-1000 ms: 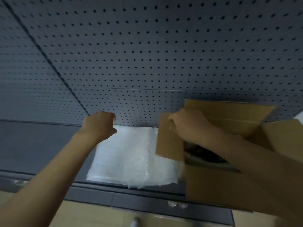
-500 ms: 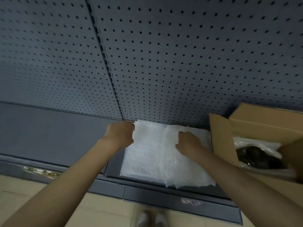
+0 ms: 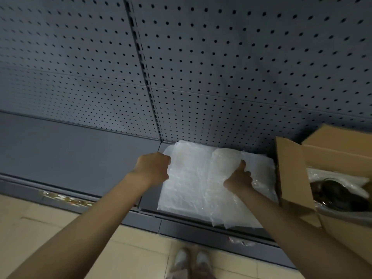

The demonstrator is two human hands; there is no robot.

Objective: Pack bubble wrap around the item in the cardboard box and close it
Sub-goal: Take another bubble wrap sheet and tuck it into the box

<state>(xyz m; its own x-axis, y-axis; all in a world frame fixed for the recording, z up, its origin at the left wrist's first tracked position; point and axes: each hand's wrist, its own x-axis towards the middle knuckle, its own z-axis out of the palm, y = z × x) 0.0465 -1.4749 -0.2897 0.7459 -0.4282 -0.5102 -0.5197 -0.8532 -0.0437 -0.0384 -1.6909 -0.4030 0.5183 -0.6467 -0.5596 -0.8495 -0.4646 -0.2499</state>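
Note:
A stack of white bubble wrap sheets (image 3: 191, 184) lies on the dark grey shelf (image 3: 80, 158). My left hand (image 3: 153, 170) grips the stack's left edge with curled fingers. My right hand (image 3: 239, 178) pinches a sheet near the middle of the stack, thumb pointing up. To the right stands the open cardboard box (image 3: 291, 174) with its flaps raised. Inside it a dark item (image 3: 334, 192) rests on bubble wrap, partly cut off by the frame edge.
A grey pegboard wall (image 3: 201, 67) rises behind the shelf. Below the shelf's front edge are the tan tiled floor (image 3: 30, 228) and my shoes (image 3: 191, 258). A scrap of plastic (image 3: 239, 241) clings to the shelf's base.
My right hand left the box flap and moved left onto the bubble wrap, where it now pinches a sheet. My left hand closed on the stack's left edge. The view shifted left.

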